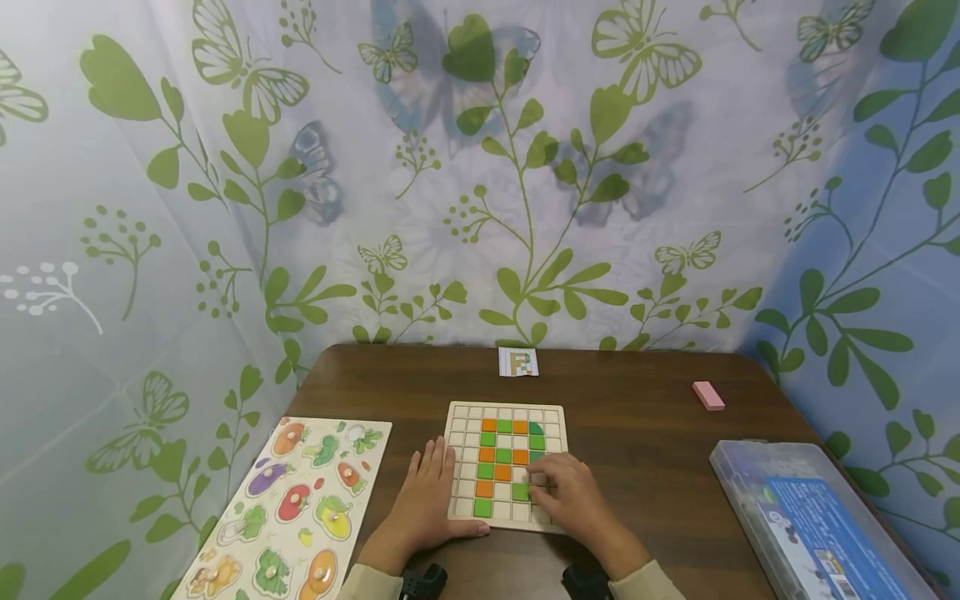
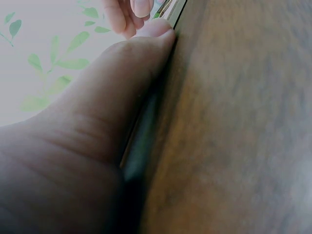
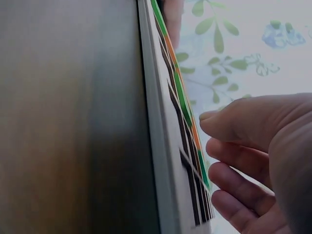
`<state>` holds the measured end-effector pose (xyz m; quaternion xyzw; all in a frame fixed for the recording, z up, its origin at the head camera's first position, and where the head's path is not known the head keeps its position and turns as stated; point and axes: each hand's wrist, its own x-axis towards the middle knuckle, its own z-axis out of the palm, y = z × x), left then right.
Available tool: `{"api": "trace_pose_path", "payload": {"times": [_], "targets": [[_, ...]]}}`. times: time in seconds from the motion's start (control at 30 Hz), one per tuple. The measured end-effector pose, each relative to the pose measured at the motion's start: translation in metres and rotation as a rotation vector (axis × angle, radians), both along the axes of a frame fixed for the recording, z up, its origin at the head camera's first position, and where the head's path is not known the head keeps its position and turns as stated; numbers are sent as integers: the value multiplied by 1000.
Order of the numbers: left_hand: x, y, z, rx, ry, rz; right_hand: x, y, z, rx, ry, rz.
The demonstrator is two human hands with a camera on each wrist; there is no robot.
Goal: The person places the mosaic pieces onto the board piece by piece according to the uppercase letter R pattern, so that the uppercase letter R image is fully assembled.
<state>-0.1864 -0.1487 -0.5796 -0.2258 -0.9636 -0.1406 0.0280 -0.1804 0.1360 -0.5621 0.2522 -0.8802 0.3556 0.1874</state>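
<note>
A pale wooden grid board lies on the dark table, with orange and green square tiles in several cells. A rounded green tile sits at the pattern's upper right. My left hand rests along the board's left edge with fingers straight, its thumb at the near edge. Over the board's right part is my right hand, fingers loosely bent and thumb apart from them. Nothing shows between those fingers in the right wrist view. The hand hides some right-hand cells; an orange bit peeks out behind it.
To the left lies a vegetable knob puzzle. A small card with a printed pattern is at the back edge. A pink block lies back right, and a clear plastic case with a blue label stands at the right.
</note>
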Motion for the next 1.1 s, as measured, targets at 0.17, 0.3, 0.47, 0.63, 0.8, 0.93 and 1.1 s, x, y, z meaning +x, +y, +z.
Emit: {"api": "trace_pose_path", "payload": {"times": [0.17, 0.3, 0.47, 0.63, 0.8, 0.93, 1.1], "targets": [[0, 0, 0, 6, -2, -3, -3, 7, -2, -13, 53, -45], [1, 0, 0, 10, 0, -6, -5, 13, -3, -16, 58, -90], [2, 0, 1, 5, -7, -3, -6, 22, -3, -12, 16, -139], [1, 0, 1, 9, -8, -1, -8, 29, -1, 2, -21, -182], [2, 0, 0, 12, -10, -3, -8, 37, -2, -2, -32, -218], [1, 0, -1, 14, -8, -4, -10, 42, -3, -14, -42, -234], [1, -1, -2, 11, -1, -1, -12, 45, -5, 2, -99, -272]]}}
